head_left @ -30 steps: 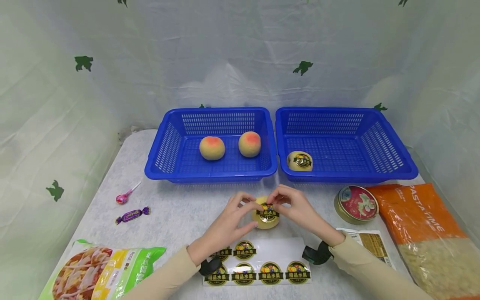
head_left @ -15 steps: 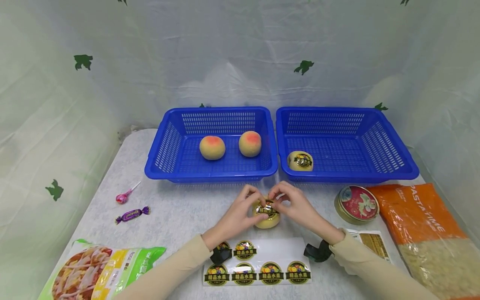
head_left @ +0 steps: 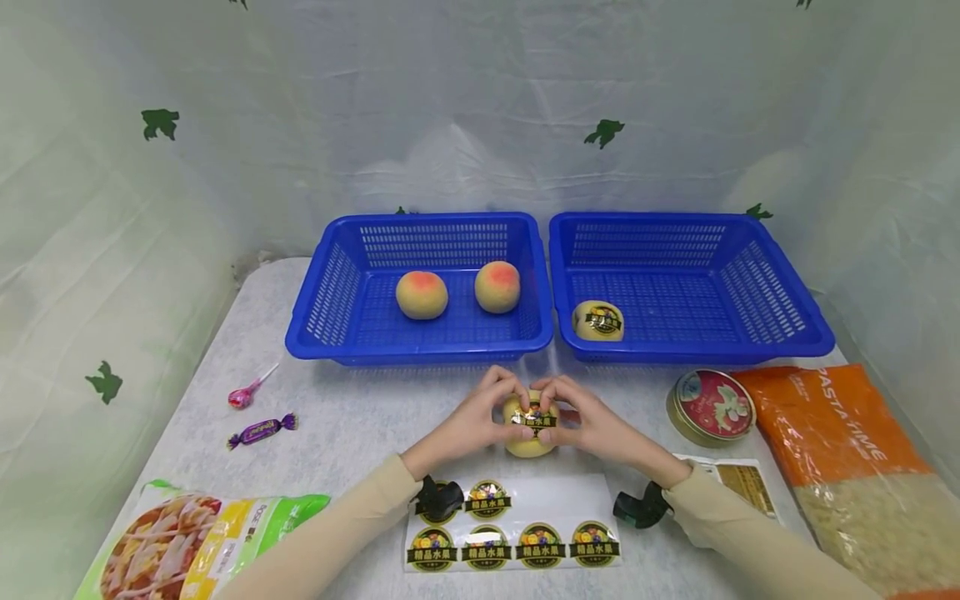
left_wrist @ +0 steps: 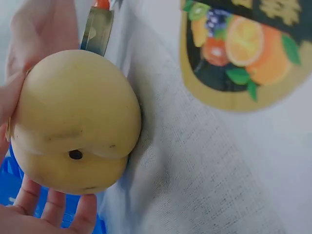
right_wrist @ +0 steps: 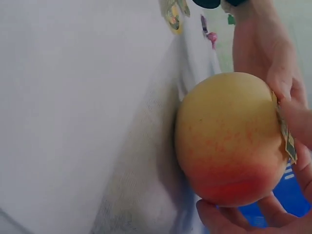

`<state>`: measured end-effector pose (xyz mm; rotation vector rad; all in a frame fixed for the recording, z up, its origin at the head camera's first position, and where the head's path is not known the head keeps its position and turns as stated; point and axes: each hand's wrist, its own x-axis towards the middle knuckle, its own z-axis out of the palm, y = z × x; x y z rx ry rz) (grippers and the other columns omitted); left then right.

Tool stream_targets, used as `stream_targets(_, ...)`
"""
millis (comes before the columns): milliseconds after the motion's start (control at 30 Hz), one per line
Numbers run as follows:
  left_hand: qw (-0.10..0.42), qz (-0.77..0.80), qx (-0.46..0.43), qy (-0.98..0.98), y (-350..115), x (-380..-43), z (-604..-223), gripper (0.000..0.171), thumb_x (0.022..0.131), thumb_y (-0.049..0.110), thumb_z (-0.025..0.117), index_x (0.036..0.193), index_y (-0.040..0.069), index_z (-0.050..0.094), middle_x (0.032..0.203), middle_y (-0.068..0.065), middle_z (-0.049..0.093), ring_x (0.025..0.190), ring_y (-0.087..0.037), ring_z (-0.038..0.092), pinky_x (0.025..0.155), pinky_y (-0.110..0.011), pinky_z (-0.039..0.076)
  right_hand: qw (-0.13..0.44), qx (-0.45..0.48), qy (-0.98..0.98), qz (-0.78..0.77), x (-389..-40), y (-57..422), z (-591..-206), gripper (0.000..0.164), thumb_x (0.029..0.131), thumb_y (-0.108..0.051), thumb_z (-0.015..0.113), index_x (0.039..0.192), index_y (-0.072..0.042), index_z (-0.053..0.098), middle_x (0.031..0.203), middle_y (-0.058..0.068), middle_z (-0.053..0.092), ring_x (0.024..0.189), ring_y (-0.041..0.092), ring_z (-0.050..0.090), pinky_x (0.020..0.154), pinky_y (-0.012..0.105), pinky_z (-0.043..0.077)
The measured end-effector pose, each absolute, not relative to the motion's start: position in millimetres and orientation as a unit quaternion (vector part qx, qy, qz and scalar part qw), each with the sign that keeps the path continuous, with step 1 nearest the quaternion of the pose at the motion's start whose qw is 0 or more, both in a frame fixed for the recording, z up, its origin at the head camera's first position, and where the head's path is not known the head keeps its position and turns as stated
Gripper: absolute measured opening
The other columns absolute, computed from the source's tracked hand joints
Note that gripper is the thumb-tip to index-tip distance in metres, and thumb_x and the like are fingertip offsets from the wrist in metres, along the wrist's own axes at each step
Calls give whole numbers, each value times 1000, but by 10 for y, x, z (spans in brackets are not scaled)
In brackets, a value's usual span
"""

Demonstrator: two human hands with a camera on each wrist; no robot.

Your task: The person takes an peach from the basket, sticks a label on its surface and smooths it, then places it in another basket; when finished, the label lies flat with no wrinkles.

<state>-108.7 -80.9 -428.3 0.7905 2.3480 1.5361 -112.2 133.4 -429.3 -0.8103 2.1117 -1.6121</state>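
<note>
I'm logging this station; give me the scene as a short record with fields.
Left hand: holds peach, thumb at its label
Right hand: holds the same peach
Left basket: two peaches
Right basket: one labelled fruit
Sticker sheet: six stickers showing, one partly covered
Left items: lollipop, wrapped candy, green-edged bag
Right items: round tin, orange pasta bag

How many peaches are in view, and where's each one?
4. One peach and another peach sit in the left basket; a third peach in the right basket's near left corner; the fourth peach between the left hand and right hand. None seem hidden.
</note>
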Motion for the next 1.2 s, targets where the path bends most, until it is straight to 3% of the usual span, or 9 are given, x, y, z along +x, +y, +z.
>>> stream_targets(233, 158, 559, 270, 768, -858, -1184, -4309, 15, 80, 14, 68, 91, 10, 59, 108, -3, 41, 103, -18, 40, 84, -34, 41, 192, -220, 727, -622, -1147, 1333, -4355, 15, 82, -10, 66, 82, -3, 52, 122, 8, 47, 118, 25, 39, 94, 47, 33)
stream_targets(433, 162, 571, 273, 757, -885, -1224, -4329, 11, 82, 10, 66, 91, 7, 61, 110, -4, 45, 105, -18, 42, 84, -36, 42, 220, -155, 693, -669, -1158, 1330, -4362, 15, 79, -5, 65, 81, 2, 52, 121, 12, 49, 116, 30, 41, 90, 45, 34)
stream_targets(700, 182, 596, 250, 741, -859, -1123, -4114, 12, 83, 2, 61, 95, -1, 60, 111, -10, 49, 106, -20, 41, 90, -44, 37, 254, -167, 674, -674, -1193, 1350, -4333, 17, 82, -5, 61, 87, 3, 47, 126, 18, 43, 115, 32, 42, 88, 41, 39)
stream_targets(1200, 157, 631, 190, 736, -807, -1057, -4006, 10, 83, 1, 61, 89, -7, 59, 96, -13, 55, 99, -22, 50, 91, -42, 38, 255, -121, 687, -670, -1246, 1249, -4290, 21, 82, -13, 65, 83, -2, 47, 115, 17, 52, 98, 27, 55, 72, 33, 46)
